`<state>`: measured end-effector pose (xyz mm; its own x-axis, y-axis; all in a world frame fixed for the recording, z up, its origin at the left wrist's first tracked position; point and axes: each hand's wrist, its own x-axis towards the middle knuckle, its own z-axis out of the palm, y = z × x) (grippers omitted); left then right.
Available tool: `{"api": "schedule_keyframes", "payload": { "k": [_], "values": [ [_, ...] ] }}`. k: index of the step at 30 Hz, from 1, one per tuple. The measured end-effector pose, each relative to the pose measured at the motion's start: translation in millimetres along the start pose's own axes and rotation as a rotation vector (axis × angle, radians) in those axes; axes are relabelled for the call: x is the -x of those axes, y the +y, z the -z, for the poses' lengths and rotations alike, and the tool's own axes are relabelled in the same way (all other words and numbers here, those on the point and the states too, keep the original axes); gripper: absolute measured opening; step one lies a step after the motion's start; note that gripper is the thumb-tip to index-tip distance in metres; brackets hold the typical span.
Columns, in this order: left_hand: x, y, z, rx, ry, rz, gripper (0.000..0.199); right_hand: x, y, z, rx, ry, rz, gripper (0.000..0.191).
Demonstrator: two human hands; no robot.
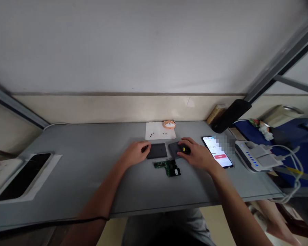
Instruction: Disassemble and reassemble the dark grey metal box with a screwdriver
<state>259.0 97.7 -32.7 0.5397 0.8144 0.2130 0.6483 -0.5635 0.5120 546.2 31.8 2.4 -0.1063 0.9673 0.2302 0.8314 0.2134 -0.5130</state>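
Note:
My left hand is closed, its fingertips at the left edge of a flat dark rectangular cover on the table. My right hand is closed around a black tool with a yellow end, which looks like a screwdriver; its tip is hidden. The fingers of that hand also touch a second dark casing piece, just right of the cover. Nearer to me lies a green circuit board with a black part. Behind the cover, several tiny dark screws rest on a white paper.
A small orange animal-faced object sits on the paper. At right are a lit phone, a white power strip with cables, a black cylinder and a book. A dark-screened device lies at left.

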Motion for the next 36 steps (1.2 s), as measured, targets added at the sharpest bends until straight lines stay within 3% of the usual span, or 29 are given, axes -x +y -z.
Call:
{"api": "schedule_keyframes", "payload": {
  "k": [6, 11, 13, 23, 31, 36],
  "values": [
    [-2, 0, -4.3, 0.02, 0.041, 0.043, 0.023, -26, -2, -1, 0.044, -0.101, 0.048, 0.023],
    [-2, 5, -1.8, -0.002, 0.01, 0.113, 0.022, -55, -19, 8, 0.21, -0.365, -0.105, 0.029],
    [-2, 7, -2.2, -0.004, 0.014, 0.125, 0.021, -59, -21, 9, 0.219, -0.404, -0.132, 0.031],
    [-4, 7, -8.8, 0.006, 0.033, 0.181, 0.022, -42, 4, -9, 0.105, -0.186, -0.081, 0.025],
    [-5, 4, -9.2, 0.02, 0.027, 0.149, 0.024, -41, 3, -11, 0.1, -0.163, -0.089, 0.022],
    [-5, -1, -11.2, 0.008, 0.047, 0.113, 0.027, -42, -2, -7, 0.112, -0.219, -0.113, 0.026]
  ]
}}
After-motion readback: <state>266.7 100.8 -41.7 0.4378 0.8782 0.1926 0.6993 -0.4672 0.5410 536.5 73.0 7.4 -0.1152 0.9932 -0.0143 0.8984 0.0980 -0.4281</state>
